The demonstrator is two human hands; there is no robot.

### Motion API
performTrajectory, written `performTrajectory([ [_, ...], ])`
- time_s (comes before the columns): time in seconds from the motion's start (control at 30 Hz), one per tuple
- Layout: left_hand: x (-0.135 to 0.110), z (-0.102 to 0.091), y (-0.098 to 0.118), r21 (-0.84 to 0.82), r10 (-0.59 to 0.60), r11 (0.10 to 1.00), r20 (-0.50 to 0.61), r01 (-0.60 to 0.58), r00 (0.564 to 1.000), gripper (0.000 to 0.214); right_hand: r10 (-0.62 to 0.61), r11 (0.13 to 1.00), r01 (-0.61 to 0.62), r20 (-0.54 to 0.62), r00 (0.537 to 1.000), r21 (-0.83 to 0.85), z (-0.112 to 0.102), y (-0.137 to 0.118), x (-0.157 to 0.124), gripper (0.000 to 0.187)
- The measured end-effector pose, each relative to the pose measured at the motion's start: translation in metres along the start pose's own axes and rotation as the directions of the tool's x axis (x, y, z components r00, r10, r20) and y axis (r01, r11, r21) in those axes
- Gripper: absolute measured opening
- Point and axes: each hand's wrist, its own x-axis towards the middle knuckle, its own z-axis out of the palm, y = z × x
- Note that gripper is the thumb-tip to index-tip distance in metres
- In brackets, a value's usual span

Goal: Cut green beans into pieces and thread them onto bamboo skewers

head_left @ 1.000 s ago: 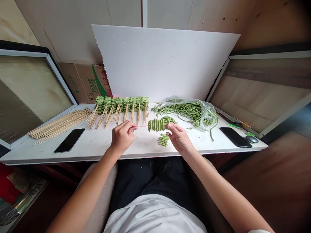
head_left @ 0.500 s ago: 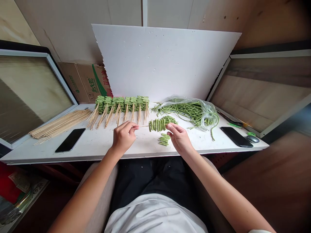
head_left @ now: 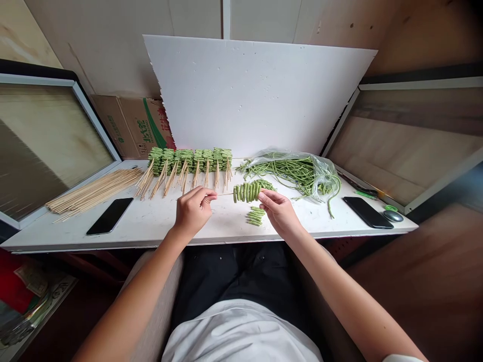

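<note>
Left hand pinched shut on the end of a bamboo skewer, right hand closed around folded long beans threaded on it, hands near each other
</note>
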Motion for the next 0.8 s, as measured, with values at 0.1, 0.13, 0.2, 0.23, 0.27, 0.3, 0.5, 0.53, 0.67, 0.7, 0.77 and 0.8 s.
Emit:
performTrajectory([
  [0.1, 0.000, 0.000, -0.005, 0.018, -0.033, 0.999, -0.010, 0.033, 0.999, 0.021, -0.016, 0.994, 0.026, 0.090, 0.996, -0.110, -0.013, -0.002, 0.010, 0.042],
  [0.13, 0.000, 0.001, -0.008, 0.020, -0.050, 0.999, -0.009, 0.050, 0.999, 0.020, -0.046, 0.977, 0.068, 0.110, 0.993, -0.202, -0.019, -0.002, 0.015, 0.042],
  [0.2, -0.001, 0.002, -0.014, 0.017, -0.079, 0.997, -0.003, 0.079, 0.997, 0.018, -0.138, 0.865, 0.196, 0.157, 0.978, -0.463, -0.032, 0.001, 0.024, 0.033],
  [0.23, -0.001, 0.002, -0.017, 0.013, -0.087, 0.996, 0.002, 0.087, 0.996, 0.017, -0.183, 0.753, 0.266, 0.197, 0.963, -0.602, -0.038, 0.005, 0.028, 0.026],
  [0.27, -0.002, 0.003, -0.019, 0.011, -0.091, 0.996, 0.008, 0.090, 0.996, 0.016, -0.209, 0.617, 0.322, 0.245, 0.947, -0.718, -0.044, 0.009, 0.031, 0.021],
  [0.3, -0.002, 0.004, -0.021, 0.012, -0.091, 0.996, 0.014, 0.091, 0.996, 0.016, -0.213, 0.479, 0.355, 0.287, 0.934, -0.803, -0.050, 0.013, 0.034, 0.017],
  [0.5, -0.004, 0.006, -0.024, 0.026, -0.096, 0.995, 0.046, 0.095, 0.994, 0.015, -0.109, 0.026, 0.369, 0.364, 0.925, -0.929, -0.059, 0.037, 0.036, 0.024],
  [0.53, -0.004, 0.006, -0.025, 0.028, -0.097, 0.995, 0.049, 0.096, 0.994, 0.014, -0.103, 0.006, 0.373, 0.371, 0.923, -0.928, -0.058, 0.039, 0.036, 0.026],
  [0.67, -0.005, 0.007, -0.026, 0.028, -0.095, 0.995, 0.052, 0.094, 0.994, 0.015, -0.125, 0.012, 0.379, 0.375, 0.919, -0.925, -0.059, 0.042, 0.037, 0.024],
  [0.7, -0.005, 0.008, -0.026, 0.027, -0.094, 0.995, 0.053, 0.093, 0.994, 0.015, -0.142, 0.023, 0.384, 0.377, 0.915, -0.923, -0.059, 0.043, 0.038, 0.022],
  [0.77, -0.006, 0.008, -0.026, 0.023, -0.090, 0.996, 0.053, 0.089, 0.994, 0.015, -0.177, 0.044, 0.397, 0.384, 0.906, -0.917, -0.060, 0.045, 0.039, 0.017],
  [0.8, -0.007, 0.009, -0.026, 0.021, -0.090, 0.996, 0.054, 0.089, 0.994, 0.015, -0.189, 0.053, 0.404, 0.388, 0.902, -0.913, -0.061, 0.046, 0.039, 0.015],
])
